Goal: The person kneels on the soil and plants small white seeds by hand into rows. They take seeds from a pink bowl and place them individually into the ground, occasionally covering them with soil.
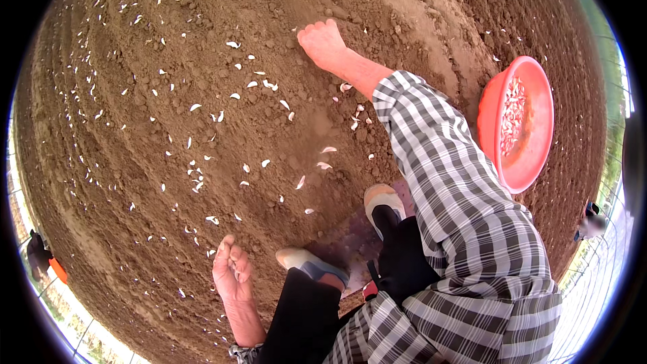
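Note:
Both of my hands are over brown tilled soil (283,131) strewn with pale garlic cloves (251,84). My right hand (322,44) reaches forward, back upward and fingers curled under in a fist; whatever is inside it is hidden. Several cloves lie to the left of that fist, and a small cluster (355,122) rests below its forearm. Low on the left, my left hand (232,270) is turned palm up with its fingers bent over. Something whitish, apparently garlic cloves, shows between its fingers. A few loose cloves (212,220) lie just beyond its fingertips.
A red plastic basin (540,111) with garlic cloves (513,116) inside stands tilted to the right of my right arm. My shoes (384,199) are close below the strewn cloves. Other people (591,223) are at the far right and far left edges, near wire fencing.

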Tool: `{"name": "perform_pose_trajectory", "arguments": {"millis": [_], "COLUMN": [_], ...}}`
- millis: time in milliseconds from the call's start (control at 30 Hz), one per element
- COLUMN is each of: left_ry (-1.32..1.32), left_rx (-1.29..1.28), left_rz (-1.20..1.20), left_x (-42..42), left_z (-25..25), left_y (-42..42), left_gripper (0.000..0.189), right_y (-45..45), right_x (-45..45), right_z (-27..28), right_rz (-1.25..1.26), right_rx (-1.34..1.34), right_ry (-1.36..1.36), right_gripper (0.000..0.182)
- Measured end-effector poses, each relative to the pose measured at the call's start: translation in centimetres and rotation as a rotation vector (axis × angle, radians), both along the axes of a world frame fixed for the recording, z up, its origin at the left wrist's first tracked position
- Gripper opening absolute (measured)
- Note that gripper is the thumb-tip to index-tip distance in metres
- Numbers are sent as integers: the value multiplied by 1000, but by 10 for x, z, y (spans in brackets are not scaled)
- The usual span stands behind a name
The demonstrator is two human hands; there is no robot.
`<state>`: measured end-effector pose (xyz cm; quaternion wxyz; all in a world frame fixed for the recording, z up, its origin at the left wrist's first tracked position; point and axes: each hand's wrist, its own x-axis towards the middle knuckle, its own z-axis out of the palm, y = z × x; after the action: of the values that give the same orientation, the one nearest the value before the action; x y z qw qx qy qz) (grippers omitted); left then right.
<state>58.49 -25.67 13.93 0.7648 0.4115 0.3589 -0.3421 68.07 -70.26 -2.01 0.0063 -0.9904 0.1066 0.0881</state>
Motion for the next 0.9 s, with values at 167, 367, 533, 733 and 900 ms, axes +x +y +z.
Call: {"name": "perform_pose_trajectory", "arguments": {"millis": [167, 367, 533, 733, 900], "left_ry": [2, -9, -10, -19, -20], "left_rx": [-38, -31, -54, -33, 21], "left_rz": [-26, -10, -8, -14, -4], "left_x": [1, 0, -3, -6, -6], "left_z": [-2, 4, 3, 3, 5], "left_y": [-8, -7, -9, -6, -8], "left_gripper": [22, 22, 21, 21, 20], "right_y": [-25, 8, 8, -5, 1], "right_x": [-5, -65, -68, -60, -47], "right_z": [12, 29, 20, 20, 22], "right_rz": [-91, -59, -40, 68, 68], "right_rx": [146, 170, 143, 200, 120], "right_ry": [102, 117, 113, -57, 25], "right_gripper": [18, 18, 20, 25, 12]}}
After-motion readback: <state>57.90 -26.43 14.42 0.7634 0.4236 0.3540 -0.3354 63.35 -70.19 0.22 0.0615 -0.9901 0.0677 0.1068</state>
